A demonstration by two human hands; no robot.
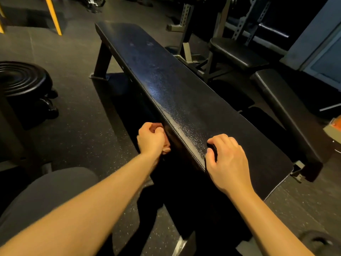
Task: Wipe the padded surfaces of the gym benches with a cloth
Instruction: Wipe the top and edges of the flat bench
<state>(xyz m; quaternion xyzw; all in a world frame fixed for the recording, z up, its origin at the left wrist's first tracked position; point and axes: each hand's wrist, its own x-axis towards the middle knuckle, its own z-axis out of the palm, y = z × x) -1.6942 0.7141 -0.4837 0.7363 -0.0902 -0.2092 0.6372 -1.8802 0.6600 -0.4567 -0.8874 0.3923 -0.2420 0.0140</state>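
Right hand (228, 161): lower centre-right of the frame, palm down on the top face of the flat bench (166, 76). The fingers are curled and pinch a small dark cloth (212, 147) against the pad, just inside its near-left edge seam.

Left hand (151, 139): lower centre of the frame, closed into a fist with the knuckles against the vertical side wall of the same pad. Whether it grips anything cannot be told; the glossy wall reflects a reddish tone beside it.

Flat bench: a long rectangular pad in black pebble-grain vinyl with a stitched edge. It runs diagonally from upper centre to lower right and stands on angled dark steel legs.

Adjacent padded surfaces: a smooth black seat pad (238, 52) at upper right, and a narrow inclined back pad (287, 111) at right, close beside the flat bench.

Surroundings: a speckled black rubber floor (73, 117). A ribbed round black disc stack (20, 78) stands at the left edge. Yellow posts (53, 15) stand at upper left. Perforated grey steel uprights (184, 15) stand at upper centre. A grey fabric knee (46, 191) shows at lower left.
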